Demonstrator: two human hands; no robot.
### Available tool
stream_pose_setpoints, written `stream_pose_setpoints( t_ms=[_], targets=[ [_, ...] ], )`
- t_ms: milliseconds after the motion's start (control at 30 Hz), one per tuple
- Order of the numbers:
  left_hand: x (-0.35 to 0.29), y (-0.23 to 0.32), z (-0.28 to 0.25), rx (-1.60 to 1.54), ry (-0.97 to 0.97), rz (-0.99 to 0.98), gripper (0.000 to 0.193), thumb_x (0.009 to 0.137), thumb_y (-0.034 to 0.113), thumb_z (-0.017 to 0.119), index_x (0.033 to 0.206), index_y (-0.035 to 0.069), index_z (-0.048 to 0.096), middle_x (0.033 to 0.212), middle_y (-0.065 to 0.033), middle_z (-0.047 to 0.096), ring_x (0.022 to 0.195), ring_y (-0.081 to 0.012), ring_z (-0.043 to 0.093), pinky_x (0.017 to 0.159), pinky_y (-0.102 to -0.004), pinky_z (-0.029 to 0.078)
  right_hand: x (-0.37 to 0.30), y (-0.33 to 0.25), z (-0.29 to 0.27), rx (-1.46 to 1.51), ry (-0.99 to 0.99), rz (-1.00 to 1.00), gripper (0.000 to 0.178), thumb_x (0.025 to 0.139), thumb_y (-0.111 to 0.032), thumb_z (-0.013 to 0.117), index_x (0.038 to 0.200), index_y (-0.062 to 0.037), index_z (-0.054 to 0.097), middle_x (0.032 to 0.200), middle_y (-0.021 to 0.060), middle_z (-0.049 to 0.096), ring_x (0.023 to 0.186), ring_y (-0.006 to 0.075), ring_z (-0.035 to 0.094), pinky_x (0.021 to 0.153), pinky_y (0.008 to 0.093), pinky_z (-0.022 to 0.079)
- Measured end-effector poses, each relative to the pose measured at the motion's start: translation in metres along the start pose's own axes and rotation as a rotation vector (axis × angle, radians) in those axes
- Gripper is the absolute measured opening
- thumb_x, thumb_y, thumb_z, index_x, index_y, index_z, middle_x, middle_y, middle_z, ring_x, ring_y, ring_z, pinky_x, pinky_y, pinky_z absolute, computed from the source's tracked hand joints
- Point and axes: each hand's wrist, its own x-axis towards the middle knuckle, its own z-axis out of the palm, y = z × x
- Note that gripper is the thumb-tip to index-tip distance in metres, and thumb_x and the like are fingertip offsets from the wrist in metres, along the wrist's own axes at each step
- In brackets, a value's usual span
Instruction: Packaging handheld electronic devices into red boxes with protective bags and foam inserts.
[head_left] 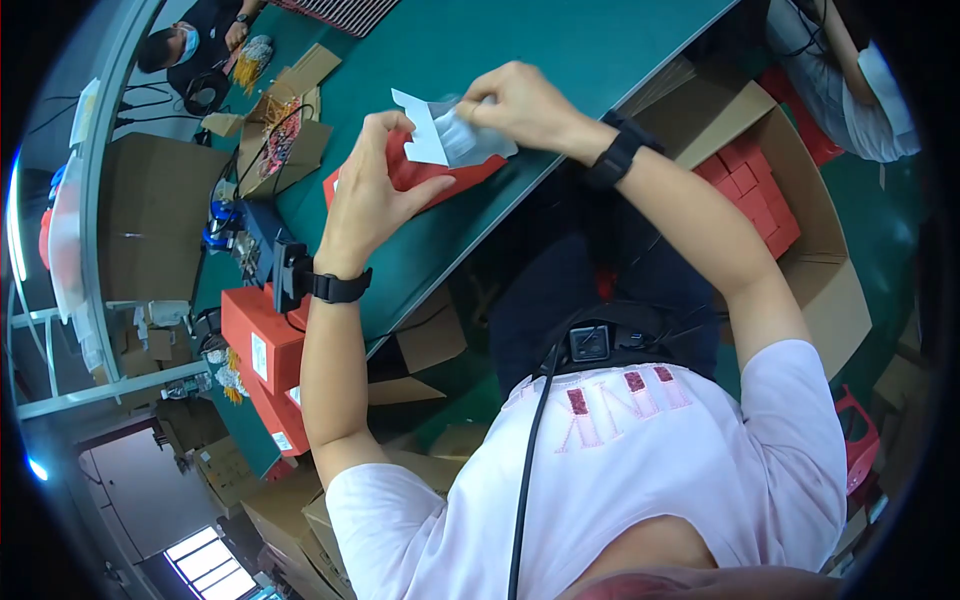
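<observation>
Bench (pixel 590 50): green, bearing the red box (pixel 470 178) near its edge.
Box: open, white flap (pixel 425 138) raised; likely light, stiff card, best held by its side walls.
Left grip (pixel 375 185): curled around the box, thumb on red.
Right grip (pixel 520 105): pinching the bag (pixel 460 140), blurred.
Bag: clear, at the box's mouth; probably soft, slippery, best taken by a bunched edge.

Green-topped workbench (pixel 600 50) runs diagonally, upper right toward lower left. Pale metal frame (pixel 93 230) left of it, upright plus crossbar. Floor (pixel 875 235) green, seen at right. Barred window (pixel 208 562) lower left, bright, several panes. Near it, pale flat panel (pixel 135 490), door or wall, can't tell. Lit tube lamp (pixel 16 230) far left, smaller bright light (pixel 38 469) below. Red plastic seat (pixel 862 440) right, partly hidden.
</observation>
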Motion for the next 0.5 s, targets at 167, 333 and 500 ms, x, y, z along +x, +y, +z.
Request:
stream_pose_setpoints(
  t_ms=[167,333,500],
  targets=[
    [0.005,-0.01,0.019,0.012,0.063,0.046,0.06,0.076,0.014,0.085,0.125,0.006,0.052,0.127,-0.0148,0.056,0.111,-0.0342,0.061,0.092,-0.0408,0.052,-0.01,0.048,-0.06,-0.136,0.064,0.045,0.031,0.088,-0.025,0.067,0.103,0.001,0.076,0.085,0.0155,0.073,0.072,0.0186,0.067,0.067,0.0311,0.053],
    [0.009,0.002,0.021,0.043,0.082,0.067,0.062,0.075,0.017,0.085,0.127,0.008,0.053,0.131,-0.0173,0.053,0.114,-0.0381,0.059,0.095,-0.0434,0.052,-0.017,0.007,-0.095,-0.556,0.176,-0.047,0.026,0.09,-0.024,0.068,0.101,-0.0013,0.074,0.09,0.0098,0.068,0.081,0.0215,0.066,0.073,0.0338,0.053],
    [0.041,0.015,0.026,0.15,0.142,0.264,0.078,0.068,0.028,0.089,0.134,0.008,0.052,0.133,-0.0196,0.052,0.115,-0.0399,0.058,0.097,-0.0447,0.05,0.005,-0.02,-0.086,-0.836,-0.282,-0.022,0.016,0.086,-0.016,0.069,0.09,-0.0006,0.071,0.096,0.0121,0.068,0.096,0.0299,0.065,0.084,0.0402,0.052]
  ],
)
